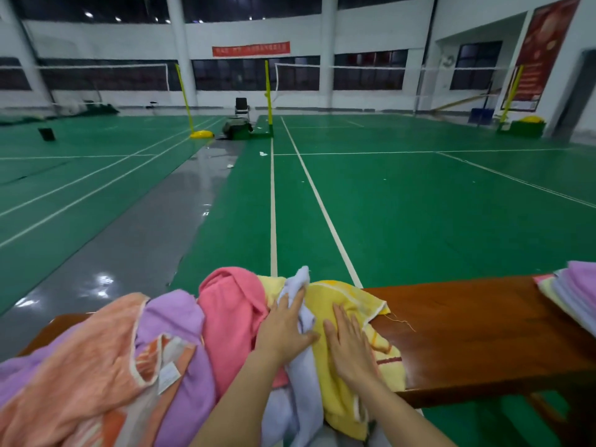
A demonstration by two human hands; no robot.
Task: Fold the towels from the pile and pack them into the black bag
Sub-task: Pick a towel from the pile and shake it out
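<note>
A wooden bench [467,321] is seen running across the lower part of the frame, with a loose pile of towels heaped over its left and centre portion: an orange towel [80,366] at lower left, a purple towel [180,321] beside it, a pink towel [232,304] at centre, then a pale lavender towel [303,375] and a yellow towel [348,298] toward lower centre. The left hand [283,327] is laid on the pale lavender towel, fingers extended up along it and the thumb spread to the right; whether cloth is pinched beneath the fingers cannot be told. The right hand [350,346] is pressed flat on the yellow towel, fingers straight, nothing gripped. A stack of folded towels [574,295] is seen at the right edge of the frame, on the far end of the bench, well apart from the pile. The black bag is not identified anywhere in view. The step in hand is judged to be selection and separation of one towel from the pile, folding not yet begun on it. The next move is judged to call for one towel to be gripped at an edge, lifted free of its neighbours, and spread on the bare wood to the right before being folded; tangling with the adjoining towel is a likely nuisance.
</note>
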